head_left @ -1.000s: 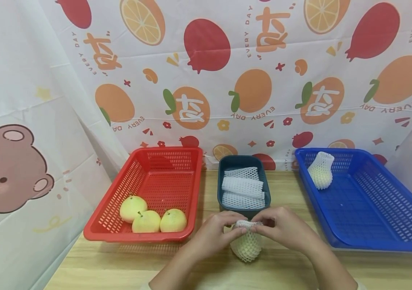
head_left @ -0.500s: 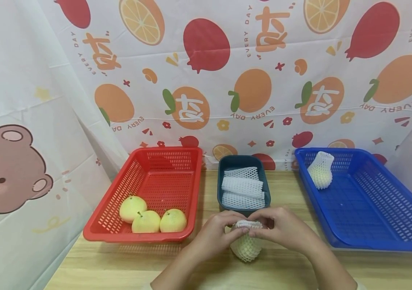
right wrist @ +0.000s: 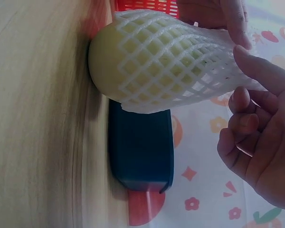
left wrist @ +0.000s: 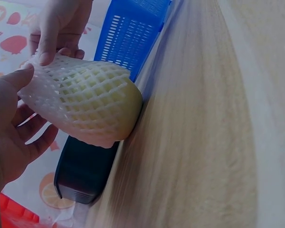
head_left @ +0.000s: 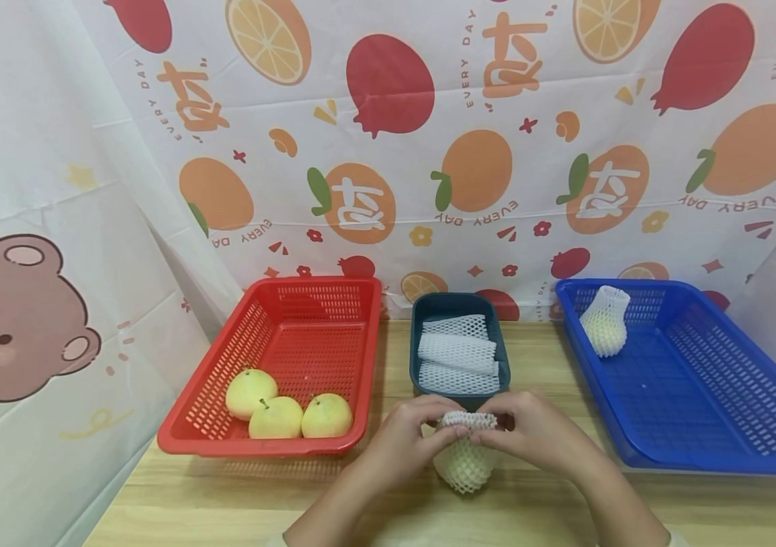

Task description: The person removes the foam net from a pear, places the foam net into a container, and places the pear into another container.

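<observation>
A yellow-green pear [right wrist: 102, 59] stands on the wooden table, with a white foam net sleeve [left wrist: 92, 95] drawn over most of it; its lower end is bare. My left hand [head_left: 405, 441] pinches the left side of the sleeve's upper rim between thumb and fingers. On the opposite side, my right hand [head_left: 531, 433] pinches the same rim, its thumb at the front. Both thumbs nearly meet above the fruit in the head view. Directly behind the hands is a dark teal box [head_left: 504, 372] holding several flat foam net sleeves [head_left: 456, 353].
At left, a red basket [head_left: 367, 357] holds three bare pears [head_left: 275, 418]. A blue basket [head_left: 661, 448] at right contains one netted pear [head_left: 604, 327] in its far left corner. Behind everything hangs a fruit-print cloth [head_left: 415, 197].
The sleeve's upper rim has been spread wider and stands more evenly open between my hands. Both hands stay in nearly the same place; the baskets are unchanged.
</observation>
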`<action>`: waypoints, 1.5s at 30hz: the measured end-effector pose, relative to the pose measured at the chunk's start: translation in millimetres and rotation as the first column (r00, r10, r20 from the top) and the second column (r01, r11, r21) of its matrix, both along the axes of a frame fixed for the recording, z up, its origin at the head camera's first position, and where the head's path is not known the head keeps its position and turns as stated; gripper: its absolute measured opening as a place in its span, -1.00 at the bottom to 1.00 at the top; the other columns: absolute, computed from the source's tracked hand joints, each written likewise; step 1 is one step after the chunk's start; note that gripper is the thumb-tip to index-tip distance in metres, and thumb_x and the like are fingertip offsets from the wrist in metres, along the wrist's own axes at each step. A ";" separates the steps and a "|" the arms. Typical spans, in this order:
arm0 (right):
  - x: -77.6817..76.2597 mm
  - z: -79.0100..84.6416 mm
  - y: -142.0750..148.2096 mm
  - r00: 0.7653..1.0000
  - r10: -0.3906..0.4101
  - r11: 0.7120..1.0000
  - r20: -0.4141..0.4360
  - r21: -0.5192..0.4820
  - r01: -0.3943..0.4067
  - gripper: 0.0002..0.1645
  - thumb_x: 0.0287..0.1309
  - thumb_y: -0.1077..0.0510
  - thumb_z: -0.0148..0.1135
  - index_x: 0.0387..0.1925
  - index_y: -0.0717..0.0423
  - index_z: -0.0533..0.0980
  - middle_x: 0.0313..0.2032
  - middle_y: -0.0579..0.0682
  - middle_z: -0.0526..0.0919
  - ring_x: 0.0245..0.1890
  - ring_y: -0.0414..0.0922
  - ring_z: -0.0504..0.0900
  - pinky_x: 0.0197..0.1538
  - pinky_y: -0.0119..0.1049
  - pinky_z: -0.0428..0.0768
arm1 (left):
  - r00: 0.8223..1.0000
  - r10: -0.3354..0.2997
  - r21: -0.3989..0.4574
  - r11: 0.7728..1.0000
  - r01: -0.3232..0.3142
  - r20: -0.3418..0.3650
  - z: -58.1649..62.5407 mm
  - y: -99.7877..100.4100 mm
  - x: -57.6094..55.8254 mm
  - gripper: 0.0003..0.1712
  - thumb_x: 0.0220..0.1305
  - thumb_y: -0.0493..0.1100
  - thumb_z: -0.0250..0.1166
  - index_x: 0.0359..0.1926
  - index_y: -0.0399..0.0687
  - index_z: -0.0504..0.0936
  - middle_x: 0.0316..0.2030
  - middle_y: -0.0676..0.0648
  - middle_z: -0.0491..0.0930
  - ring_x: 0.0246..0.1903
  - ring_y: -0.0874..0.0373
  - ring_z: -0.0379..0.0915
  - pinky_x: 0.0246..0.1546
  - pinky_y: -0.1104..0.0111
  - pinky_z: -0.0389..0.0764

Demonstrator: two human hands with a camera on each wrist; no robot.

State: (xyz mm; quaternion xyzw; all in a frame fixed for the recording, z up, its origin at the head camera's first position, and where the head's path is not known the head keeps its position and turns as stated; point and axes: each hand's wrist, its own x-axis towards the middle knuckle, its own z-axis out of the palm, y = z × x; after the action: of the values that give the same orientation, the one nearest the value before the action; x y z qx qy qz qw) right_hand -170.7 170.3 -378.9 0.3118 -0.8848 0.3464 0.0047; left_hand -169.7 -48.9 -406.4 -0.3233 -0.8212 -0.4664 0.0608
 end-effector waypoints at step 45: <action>0.2 -1.3 2.1 0.998 -0.019 0.997 0.053 -0.069 0.022 -0.80 0.03 -0.18 0.31 -0.39 -0.20 0.62 -0.53 -0.30 0.57 -0.57 -0.36 0.44 -0.52 -0.43 0.52 | 0.998 0.018 -0.007 1.000 -0.017 0.058 4.4 -4.4 0.6 -0.72 0.11 0.12 0.33 -0.19 0.15 0.68 -0.23 0.19 0.63 -0.29 0.38 0.49 -0.28 0.39 0.60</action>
State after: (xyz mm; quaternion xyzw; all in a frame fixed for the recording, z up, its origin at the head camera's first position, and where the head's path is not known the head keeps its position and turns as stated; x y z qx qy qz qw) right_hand -170.4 172.4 -380.2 0.2932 -0.8752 0.3848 -0.0040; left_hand -169.1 -53.2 -402.1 -0.3026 -0.8269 -0.4723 0.0399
